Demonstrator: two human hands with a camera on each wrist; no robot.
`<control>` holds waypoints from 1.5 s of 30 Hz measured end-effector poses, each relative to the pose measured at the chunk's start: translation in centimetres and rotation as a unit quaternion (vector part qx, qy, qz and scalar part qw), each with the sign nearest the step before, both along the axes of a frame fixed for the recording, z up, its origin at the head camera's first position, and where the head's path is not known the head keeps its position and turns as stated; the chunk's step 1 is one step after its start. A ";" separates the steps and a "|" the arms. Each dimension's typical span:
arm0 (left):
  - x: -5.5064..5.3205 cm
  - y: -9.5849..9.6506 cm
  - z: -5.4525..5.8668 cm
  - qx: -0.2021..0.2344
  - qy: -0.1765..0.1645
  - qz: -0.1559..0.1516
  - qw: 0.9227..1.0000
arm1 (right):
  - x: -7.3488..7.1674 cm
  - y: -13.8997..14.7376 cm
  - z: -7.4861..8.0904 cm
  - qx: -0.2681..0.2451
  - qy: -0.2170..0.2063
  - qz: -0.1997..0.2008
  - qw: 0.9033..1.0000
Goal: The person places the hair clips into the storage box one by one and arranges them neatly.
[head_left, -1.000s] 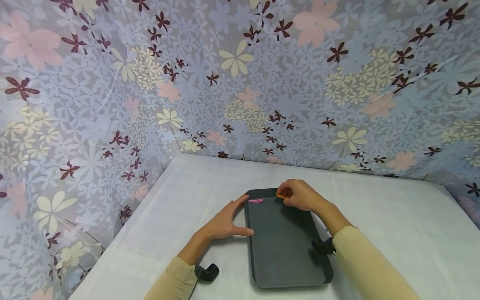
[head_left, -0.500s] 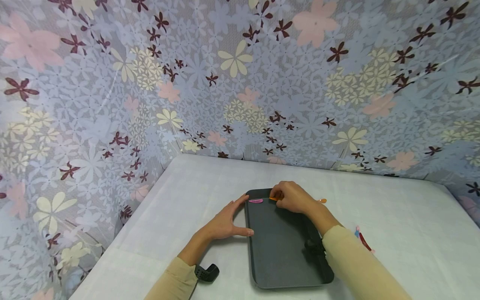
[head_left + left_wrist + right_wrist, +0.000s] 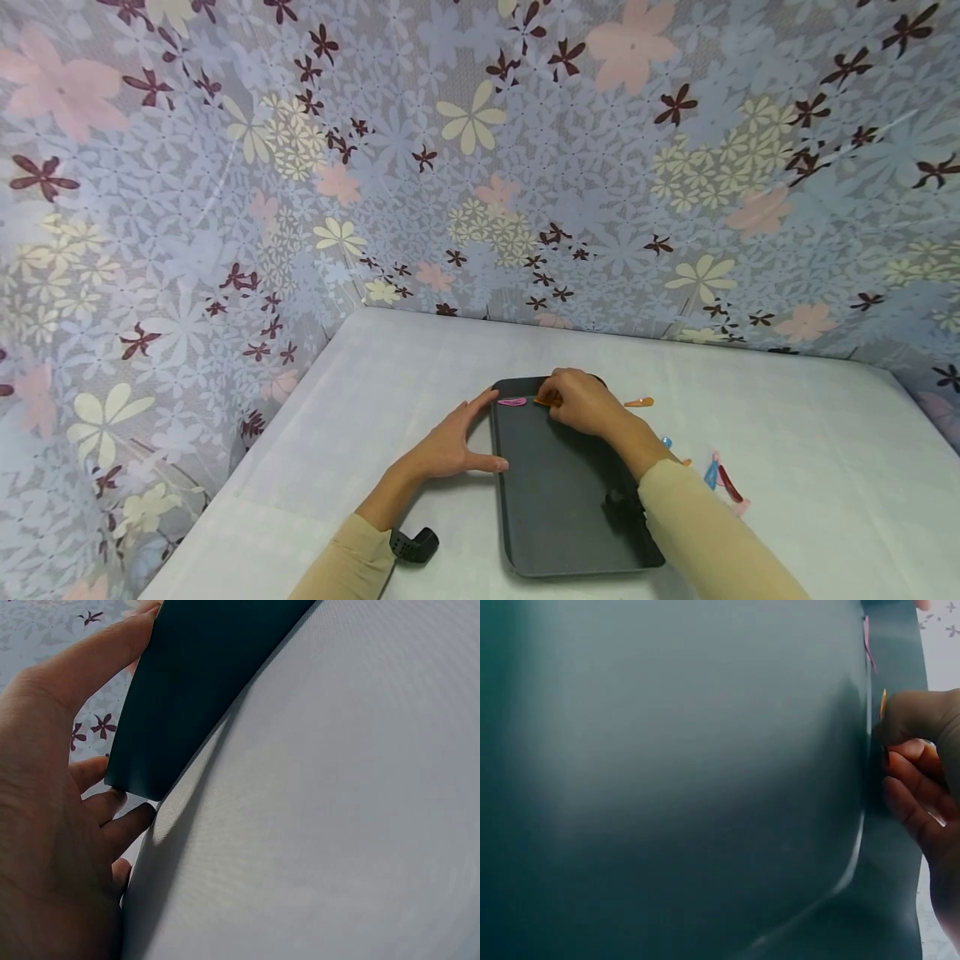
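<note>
A dark grey tray (image 3: 562, 492) lies on the white table, with a pink hair clip (image 3: 512, 402) on its floor at the far left corner. My right hand (image 3: 581, 404) pinches an orange hair clip (image 3: 542, 402) between thumb and fingers, just right of the pink one and low by the far wall. Part of the orange clip is hidden by the fingertips, as the right wrist view also shows. My left hand (image 3: 446, 446) is spread along the tray's left side, thumb and fingertips at the rim; in the left wrist view the fingers lie along the outer wall.
Right of the tray, several more hair clips lie on the white table (image 3: 810, 433): an orange one (image 3: 640, 402), a blue one (image 3: 711, 475) and a dark red one (image 3: 727, 483) among them. My right sleeve partly covers this group. A flowered cloth (image 3: 480, 167) hangs behind the table.
My right hand has moved left and slightly nearer along the tray's far wall with the orange hair clip, bringing it closer to the pink one. Clips on the right have come into view. The left hand stays put.
</note>
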State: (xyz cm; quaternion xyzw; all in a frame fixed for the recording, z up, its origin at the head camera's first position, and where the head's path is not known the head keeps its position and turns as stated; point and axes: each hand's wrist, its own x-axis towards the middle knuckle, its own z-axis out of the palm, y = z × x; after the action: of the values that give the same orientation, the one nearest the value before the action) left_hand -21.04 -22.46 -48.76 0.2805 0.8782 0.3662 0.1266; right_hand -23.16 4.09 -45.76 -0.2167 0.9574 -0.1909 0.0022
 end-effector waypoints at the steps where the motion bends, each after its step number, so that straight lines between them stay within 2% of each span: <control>1: 0.0 0.0 0.0 0.000 0.000 0.000 1.000 | 0.0 0.0 -0.1 0.000 0.001 0.001 1.000; 10: 0.0 0.0 0.0 0.001 -0.001 -0.003 1.000 | 0.2 -0.1 -0.6 -0.005 0.025 0.017 1.000; 32: 0.1 0.0 0.2 -0.007 -0.003 0.000 1.000 | 0.5 -0.6 -1.5 0.016 0.099 -0.020 0.995; 38: 0.1 -0.1 0.3 -0.007 0.002 -0.002 1.000 | 0.5 -0.8 -1.6 0.022 0.103 -0.032 0.994; 45: 0.0 0.0 0.2 -0.004 -0.002 -0.001 1.000 | 0.5 -0.9 -1.3 0.012 0.089 -0.038 0.995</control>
State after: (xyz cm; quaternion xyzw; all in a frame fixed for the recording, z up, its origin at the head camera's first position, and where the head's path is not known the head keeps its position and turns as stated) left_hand -21.06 -22.49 -48.59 0.2803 0.8791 0.3630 0.1297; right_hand -22.63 3.21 -47.11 -0.1963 0.9636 -0.1591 -0.0875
